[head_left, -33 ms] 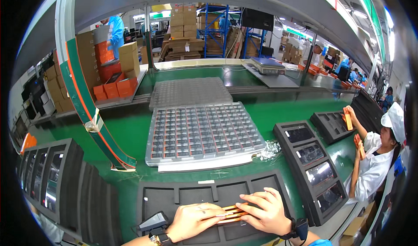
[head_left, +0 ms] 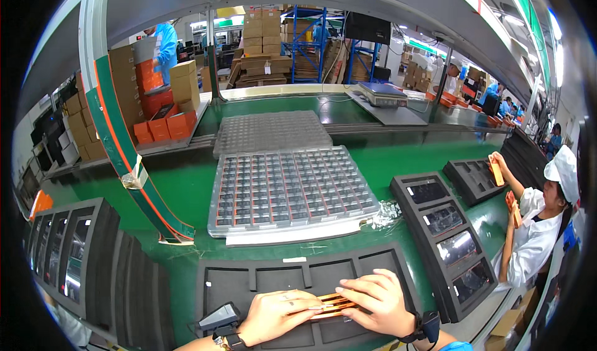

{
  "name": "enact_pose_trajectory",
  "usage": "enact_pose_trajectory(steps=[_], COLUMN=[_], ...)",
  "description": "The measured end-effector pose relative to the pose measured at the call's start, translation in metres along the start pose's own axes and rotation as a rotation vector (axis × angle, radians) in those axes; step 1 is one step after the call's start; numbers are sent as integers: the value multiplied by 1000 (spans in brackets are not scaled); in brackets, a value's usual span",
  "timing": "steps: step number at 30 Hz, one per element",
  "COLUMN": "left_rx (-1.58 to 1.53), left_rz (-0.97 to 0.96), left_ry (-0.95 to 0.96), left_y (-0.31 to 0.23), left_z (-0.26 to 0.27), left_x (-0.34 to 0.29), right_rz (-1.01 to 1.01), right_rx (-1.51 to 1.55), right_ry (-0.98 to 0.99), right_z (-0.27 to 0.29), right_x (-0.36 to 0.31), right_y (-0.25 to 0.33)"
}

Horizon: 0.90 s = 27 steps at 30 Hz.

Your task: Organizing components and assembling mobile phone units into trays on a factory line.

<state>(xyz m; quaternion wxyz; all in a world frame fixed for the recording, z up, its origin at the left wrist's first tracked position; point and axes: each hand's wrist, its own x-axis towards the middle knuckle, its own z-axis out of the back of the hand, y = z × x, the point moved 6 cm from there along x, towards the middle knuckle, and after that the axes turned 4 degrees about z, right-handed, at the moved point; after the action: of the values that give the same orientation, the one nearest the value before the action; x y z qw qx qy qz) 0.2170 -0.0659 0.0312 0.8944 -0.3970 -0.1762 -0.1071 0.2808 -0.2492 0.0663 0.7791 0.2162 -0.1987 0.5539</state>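
Note:
Over the black foam tray, both my hands grip a few slim, orange-edged flat pieces stacked together; their kind I cannot make out. My left hand has its fingers closed on the left end. Around the right end curl the fingers of my right hand, partly covering it. Several recesses of the tray beneath show bare black bottoms. Beyond it lies a clear plastic tray with rows of small dark compartments edged in orange. A grey device sits by my left wrist.
Stacked foam trays holding dark phone-like panels stand at left and right. A green-and-grey post rises at left. Another empty-looking ribbed plastic tray lies behind. At far right a co-worker holds orange pieces.

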Motion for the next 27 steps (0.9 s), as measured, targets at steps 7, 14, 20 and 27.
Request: enact_pose_trajectory(steps=[7,14,20,27], left_rx=[39,-20,-5,-33], left_rz=[-71,-33,-28,-23], left_ry=[-17,15,21,22], left_y=[1,5,7,7], left_z=[-2,-2,-4,-5], left_x=[1,0,0,4], right_rz=[38,-171,-208,-127], right_rx=[410,498,466,321], right_ry=[-226,-272,-199,-218], right_z=[-12,4,-6,-3], right_x=[11,5,-4,-7], right_y=[10,-6,-11,-12])
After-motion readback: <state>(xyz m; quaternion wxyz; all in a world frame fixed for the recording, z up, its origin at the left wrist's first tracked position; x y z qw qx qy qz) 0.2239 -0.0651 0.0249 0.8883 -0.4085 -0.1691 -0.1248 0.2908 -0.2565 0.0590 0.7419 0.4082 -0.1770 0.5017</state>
